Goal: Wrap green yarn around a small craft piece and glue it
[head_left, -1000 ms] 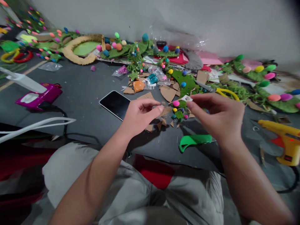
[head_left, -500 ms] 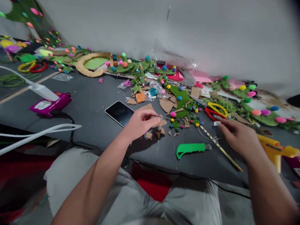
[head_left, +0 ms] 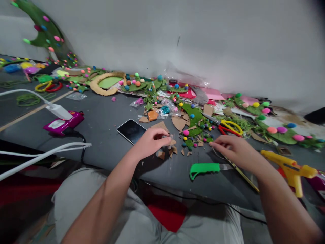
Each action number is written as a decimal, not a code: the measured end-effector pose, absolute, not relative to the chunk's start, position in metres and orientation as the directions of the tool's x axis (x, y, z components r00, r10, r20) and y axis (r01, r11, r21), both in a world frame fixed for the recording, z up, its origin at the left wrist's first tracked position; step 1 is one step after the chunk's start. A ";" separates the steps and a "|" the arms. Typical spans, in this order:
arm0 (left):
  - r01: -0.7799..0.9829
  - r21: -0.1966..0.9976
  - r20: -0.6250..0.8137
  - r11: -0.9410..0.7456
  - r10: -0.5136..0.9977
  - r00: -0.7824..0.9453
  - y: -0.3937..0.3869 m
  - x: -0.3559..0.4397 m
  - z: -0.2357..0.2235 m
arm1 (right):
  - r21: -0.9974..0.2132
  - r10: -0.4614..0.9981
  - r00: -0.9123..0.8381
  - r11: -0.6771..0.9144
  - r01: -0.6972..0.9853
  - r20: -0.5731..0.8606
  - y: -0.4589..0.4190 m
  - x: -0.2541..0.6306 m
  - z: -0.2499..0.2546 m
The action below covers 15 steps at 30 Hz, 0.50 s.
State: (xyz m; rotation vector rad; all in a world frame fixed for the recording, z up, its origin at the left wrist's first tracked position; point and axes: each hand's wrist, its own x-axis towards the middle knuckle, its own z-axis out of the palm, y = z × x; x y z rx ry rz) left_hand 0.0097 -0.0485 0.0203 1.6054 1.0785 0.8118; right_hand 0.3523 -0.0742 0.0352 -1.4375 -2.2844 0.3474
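Observation:
My left hand (head_left: 153, 141) is closed, thumb against fingers, on a small greyish piece (head_left: 169, 139) that I cannot make out. Brown cardboard scraps (head_left: 161, 155) lie under and beside it. My right hand (head_left: 235, 149) reaches in from the right with its fingers pressed together. Its fingertips are beside a green felt piece with small pompoms (head_left: 189, 144); whatever they pinch is too small to tell. Beneath that hand runs a thin yellow patterned stick (head_left: 245, 178), partly covered. A green box cutter (head_left: 205, 169), blade out, lies nearer the table edge.
A phone (head_left: 131, 131) lies left of my left hand. Red-yellow scissors (head_left: 230, 127) and a yellow glue gun (head_left: 289, 166) are on the right. A purple power block (head_left: 61, 126) with white cables sits left. Felt pieces and pompoms line the wall (head_left: 127, 37).
My right hand has moved left, from below the scissors to beside the pompoms. The small white bit at its fingertips no longer shows. My left hand stays on the greyish piece. The view has tilted up.

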 end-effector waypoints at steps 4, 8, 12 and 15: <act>0.254 0.963 -0.008 -0.094 0.928 0.374 -0.045 0.012 0.017 | -0.501 0.841 -0.534 0.501 0.706 0.088 -0.062 0.299 0.045; 0.214 0.973 0.010 -0.090 0.937 0.349 -0.043 0.013 0.018 | -0.545 0.812 -0.561 0.547 0.635 0.161 -0.051 0.265 0.042; 0.195 0.977 0.011 -0.081 0.942 0.335 -0.043 0.013 0.018 | -0.577 0.789 -0.533 0.598 0.556 0.304 -0.052 0.252 0.028; 0.187 0.980 0.005 -0.070 0.945 0.327 -0.044 0.014 0.017 | -0.574 0.759 -0.529 0.642 0.508 0.381 -0.055 0.248 0.018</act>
